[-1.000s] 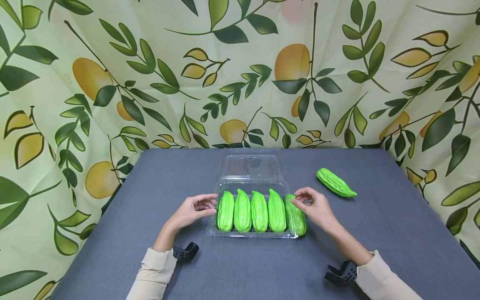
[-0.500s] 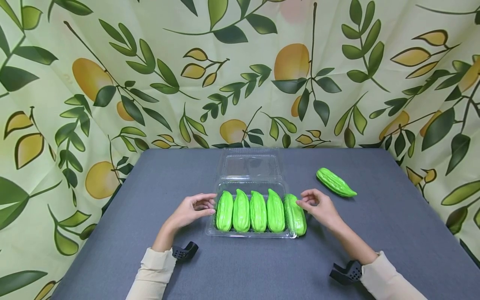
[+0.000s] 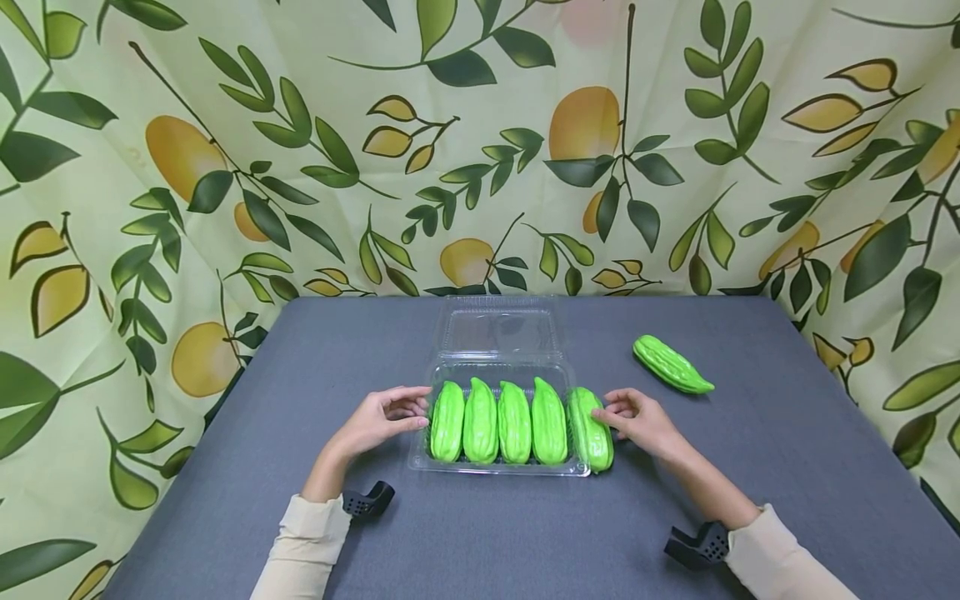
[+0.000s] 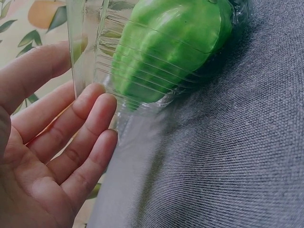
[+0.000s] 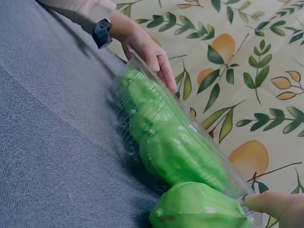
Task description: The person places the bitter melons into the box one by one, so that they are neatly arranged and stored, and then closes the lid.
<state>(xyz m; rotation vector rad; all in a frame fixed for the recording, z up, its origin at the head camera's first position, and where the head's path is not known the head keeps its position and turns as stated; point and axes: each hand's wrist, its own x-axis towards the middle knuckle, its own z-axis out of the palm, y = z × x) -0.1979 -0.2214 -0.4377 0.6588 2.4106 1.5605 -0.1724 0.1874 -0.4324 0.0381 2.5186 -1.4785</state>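
Several green bitter melons (image 3: 482, 423) lie side by side in a clear plastic clamshell box (image 3: 498, 470). My left hand (image 3: 386, 417) holds the box's left rim; in the left wrist view its thumb shows through the plastic and the other fingers bend against the outer wall (image 4: 137, 85). Another bitter melon (image 3: 596, 442) lies beside the right wall, outside the box, also seen in the right wrist view (image 5: 197, 204). My right hand (image 3: 647, 427) is at that melon's right side, its thumb over the melon and the other fingers loosely bent. Whether those fingers touch it is hidden.
The box's lid (image 3: 501, 329) is folded back flat behind it. One more bitter melon (image 3: 672, 365) lies apart at the back right on the grey table (image 3: 510, 542). A leaf-patterned cloth (image 3: 480, 167) hangs behind the table.
My right hand has left the box's right rim and moved right, then down to the outer melon. The box has shifted slightly left along with my left hand.
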